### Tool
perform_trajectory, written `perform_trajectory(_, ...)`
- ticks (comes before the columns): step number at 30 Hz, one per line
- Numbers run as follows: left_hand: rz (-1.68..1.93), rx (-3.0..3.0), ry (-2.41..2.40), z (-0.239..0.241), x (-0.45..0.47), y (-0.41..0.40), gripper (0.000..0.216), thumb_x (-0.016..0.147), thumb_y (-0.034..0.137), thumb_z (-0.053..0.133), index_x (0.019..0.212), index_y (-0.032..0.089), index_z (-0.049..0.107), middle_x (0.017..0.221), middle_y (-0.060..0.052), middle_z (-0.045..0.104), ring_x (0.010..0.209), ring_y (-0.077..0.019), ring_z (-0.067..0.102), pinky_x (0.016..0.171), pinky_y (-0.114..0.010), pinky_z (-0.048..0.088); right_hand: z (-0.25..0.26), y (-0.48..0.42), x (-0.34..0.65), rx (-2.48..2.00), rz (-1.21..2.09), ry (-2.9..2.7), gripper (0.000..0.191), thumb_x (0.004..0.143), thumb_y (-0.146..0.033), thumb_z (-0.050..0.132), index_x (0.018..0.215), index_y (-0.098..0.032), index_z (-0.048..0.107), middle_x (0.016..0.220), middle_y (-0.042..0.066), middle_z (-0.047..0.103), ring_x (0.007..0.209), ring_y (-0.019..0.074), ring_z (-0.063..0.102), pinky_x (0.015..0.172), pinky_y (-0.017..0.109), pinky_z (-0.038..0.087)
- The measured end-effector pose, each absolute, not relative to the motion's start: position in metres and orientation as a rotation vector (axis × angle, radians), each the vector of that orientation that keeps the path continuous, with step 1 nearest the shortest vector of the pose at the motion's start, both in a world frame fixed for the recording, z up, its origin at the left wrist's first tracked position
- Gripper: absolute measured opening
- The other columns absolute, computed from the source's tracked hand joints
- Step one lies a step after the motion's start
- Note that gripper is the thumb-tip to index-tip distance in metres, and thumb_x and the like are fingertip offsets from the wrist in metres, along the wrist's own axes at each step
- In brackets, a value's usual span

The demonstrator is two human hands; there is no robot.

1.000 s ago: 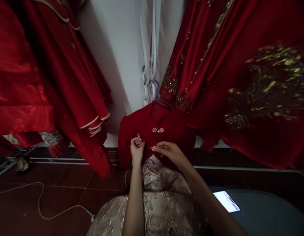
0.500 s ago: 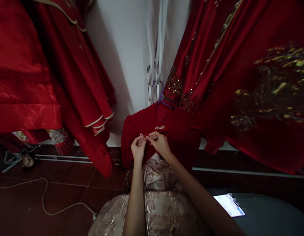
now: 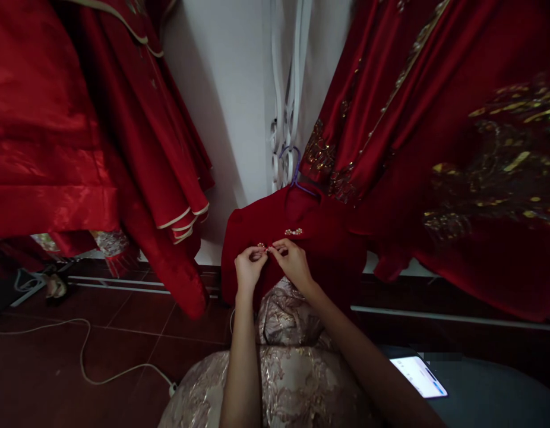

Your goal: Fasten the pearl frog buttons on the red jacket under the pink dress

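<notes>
A dark red jacket (image 3: 252, 223) hangs in front of me on a purple hanger (image 3: 296, 169). Across its upper front sits a pearl-beaded clasp (image 3: 293, 232), joined in the middle. Just below it, both hands meet at a second beaded clasp (image 3: 262, 245), partly covered by my fingers. My left hand (image 3: 250, 267) pinches its left side, thumb and forefinger together. From the right, my right hand (image 3: 294, 261) pinches the other side, its fingertips almost touching the left ones. Whether the two halves are hooked together is too small to tell.
Red garments (image 3: 168, 148) hang at left, and red gowns with gold sequins (image 3: 502, 160) at right. Patterned shiny fabric (image 3: 297, 380) covers my lap. A lit phone (image 3: 420, 375) lies on a grey surface at right. A white cable (image 3: 85, 351) crosses the tiled floor.
My left hand has turned slightly, and its fingertips have drawn closer to the right hand's at the clasp. The whole view has shifted a little.
</notes>
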State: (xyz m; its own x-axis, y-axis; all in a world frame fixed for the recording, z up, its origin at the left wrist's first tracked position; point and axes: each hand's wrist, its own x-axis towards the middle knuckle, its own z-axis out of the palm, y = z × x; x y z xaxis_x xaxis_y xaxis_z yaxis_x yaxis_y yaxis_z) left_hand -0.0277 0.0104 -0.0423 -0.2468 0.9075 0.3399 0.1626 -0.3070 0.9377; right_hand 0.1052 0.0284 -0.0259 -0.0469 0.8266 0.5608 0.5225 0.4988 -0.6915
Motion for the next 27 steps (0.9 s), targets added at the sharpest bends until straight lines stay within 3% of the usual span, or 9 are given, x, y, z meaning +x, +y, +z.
perform_trajectory(7,1.479,1.535,1.200,-0.034,-0.041,0.027,0.015,0.067,0.018,0.062,0.082,0.013,0.063,0.079,-0.007,0.067,0.071,-0.0123,0.062,0.070,-0.025,0.049,-0.023,0.028,0.105,-1.192,0.353,-1.744,0.014,0.077,-0.026,0.055,0.086,-0.015,0.059,0.082,0.006,0.065,0.067,0.0129,0.060,0.066,0.026,0.049)
perform_trajectory(10,1.589,1.392,1.213,-0.040,-0.037,0.021,0.015,0.069,0.016,0.059,0.084,0.014,0.057,0.075,-0.005,0.065,0.070,-0.0109,0.061,0.069,-0.024,0.048,-0.011,0.021,0.118,-1.208,0.609,-1.829,0.016,0.077,-0.027,0.054,0.088,-0.017,0.060,0.084,0.005,0.067,0.068,0.0125,0.062,0.060,0.023,0.051)
perform_trajectory(15,1.601,1.367,1.355,-0.073,-0.034,-0.003,0.010,0.074,0.022,0.055,0.080,0.015,0.058,0.081,-0.005,0.063,0.074,-0.0115,0.058,0.074,-0.025,0.045,0.021,-0.004,0.152,-1.310,0.933,-1.904,0.025,0.080,-0.039,0.050,0.083,-0.016,0.060,0.070,0.003,0.067,0.040,0.0074,0.054,0.038,0.018,0.044)
perform_trajectory(21,1.429,1.338,1.227,-0.087,-0.050,-0.013,0.016,0.070,0.019,0.057,0.084,0.014,0.061,0.081,-0.005,0.064,0.076,-0.0119,0.059,0.076,-0.026,0.045,0.014,-0.030,0.181,-1.398,1.125,-1.968,0.032,0.080,-0.046,0.048,0.083,-0.017,0.062,0.069,0.003,0.067,0.044,0.0090,0.057,0.040,0.019,0.046)
perform_trajectory(23,1.352,1.330,1.165,-0.082,-0.056,-0.017,0.019,0.070,0.020,0.057,0.087,0.014,0.063,0.082,-0.005,0.065,0.078,-0.0121,0.060,0.077,-0.025,0.046,-0.001,-0.029,0.190,-1.494,1.115,-1.953,0.031,0.080,-0.043,0.047,0.082,-0.017,0.063,0.071,0.004,0.067,0.047,0.0102,0.058,0.040,0.019,0.044)
perform_trajectory(27,1.232,1.357,1.145,-0.079,-0.065,-0.024,0.024,0.069,0.022,0.060,0.091,0.015,0.066,0.085,-0.006,0.067,0.079,-0.0131,0.060,0.077,-0.025,0.046,-0.024,-0.020,0.200,-1.657,0.798,-1.949,0.024,0.078,-0.039,0.051,0.079,-0.019,0.064,0.071,0.003,0.067,0.057,0.0122,0.061,0.049,0.020,0.043)
